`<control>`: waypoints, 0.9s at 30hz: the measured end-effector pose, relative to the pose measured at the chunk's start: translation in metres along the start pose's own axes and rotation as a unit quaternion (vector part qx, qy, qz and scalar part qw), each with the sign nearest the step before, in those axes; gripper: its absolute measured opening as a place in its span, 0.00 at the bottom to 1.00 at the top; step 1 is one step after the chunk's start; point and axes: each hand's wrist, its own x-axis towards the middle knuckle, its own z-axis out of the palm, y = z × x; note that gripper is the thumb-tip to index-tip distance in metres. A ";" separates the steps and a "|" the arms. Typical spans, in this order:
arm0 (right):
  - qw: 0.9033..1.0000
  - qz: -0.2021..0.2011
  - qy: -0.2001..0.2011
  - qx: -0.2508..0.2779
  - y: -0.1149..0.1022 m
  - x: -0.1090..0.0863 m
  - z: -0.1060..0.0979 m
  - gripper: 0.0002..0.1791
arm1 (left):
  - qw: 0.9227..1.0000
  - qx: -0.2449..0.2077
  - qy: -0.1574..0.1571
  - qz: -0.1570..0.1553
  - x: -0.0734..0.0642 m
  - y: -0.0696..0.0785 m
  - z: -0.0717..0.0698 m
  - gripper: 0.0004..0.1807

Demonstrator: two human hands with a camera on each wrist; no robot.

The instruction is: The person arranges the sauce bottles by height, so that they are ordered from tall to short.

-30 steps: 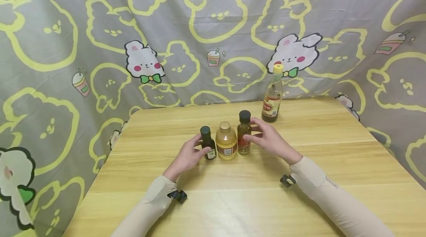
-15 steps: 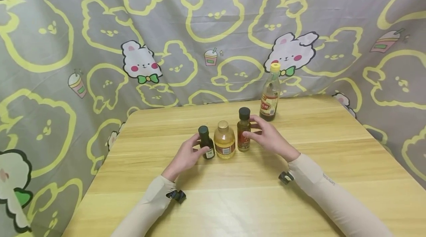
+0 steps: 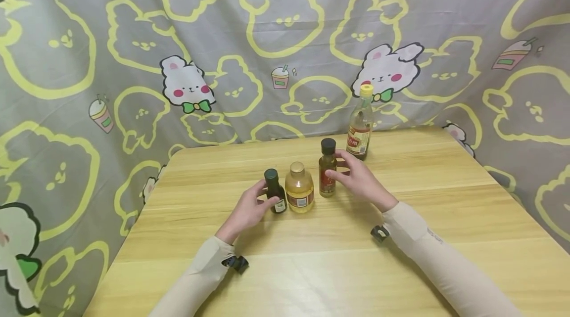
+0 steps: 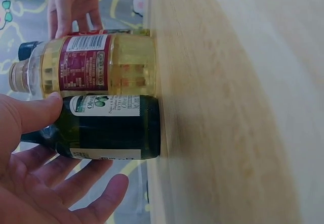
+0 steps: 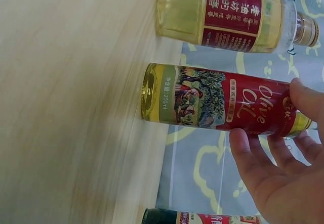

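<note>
In the head view my left hand [image 3: 248, 209] holds a small dark green olive oil bottle [image 3: 278, 197], standing upright. The left wrist view shows the thumb at its shoulder and the fingers behind the bottle [image 4: 109, 133]. My right hand [image 3: 362, 182] grips a slim olive oil bottle [image 3: 327, 178] with a black cap and red label. Its thumb and fingers close around the upper part in the right wrist view; whether the base [image 5: 149, 92] touches the table I cannot tell. Between them stands a rounder bottle of yellow oil [image 3: 300, 191], beside the dark green one.
A tall yellow-capped bottle [image 3: 359, 131] of dark liquid stands farther back, behind my right hand. All of it is on a wooden table [image 3: 294, 262]. A grey patterned curtain [image 3: 249, 25] hangs along the table's back and sides.
My right hand has moved its bottle away from me and slightly right, widening the gap to the yellow oil bottle. My left hand keeps its place on the dark green bottle. The head view shifts slightly.
</note>
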 end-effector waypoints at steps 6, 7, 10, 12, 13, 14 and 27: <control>1.000 0.004 0.004 0.002 0.002 0.004 0.000 0.31 | 1.000 0.002 0.000 0.000 0.000 0.001 -0.001 0.25; 1.000 0.005 0.004 0.003 0.002 0.004 0.000 0.30 | 1.000 0.003 0.000 0.003 0.000 0.001 -0.001 0.25; 1.000 0.004 0.005 0.004 0.003 0.005 -0.001 0.30 | 1.000 0.005 -0.001 0.001 0.000 0.001 -0.001 0.25; 1.000 0.002 0.007 0.004 0.004 0.007 -0.002 0.30 | 1.000 0.004 0.000 -0.001 0.000 0.002 0.000 0.25; 1.000 0.002 0.008 0.004 0.005 0.008 -0.002 0.30 | 1.000 0.003 0.000 0.000 0.000 0.002 -0.001 0.25; 1.000 0.002 0.010 0.004 0.006 0.009 -0.003 0.30 | 1.000 0.002 0.001 -0.004 -0.001 0.002 -0.001 0.25; 1.000 0.003 0.027 0.005 0.014 0.022 -0.007 0.28 | 1.000 -0.003 0.000 -0.009 -0.001 0.001 0.000 0.26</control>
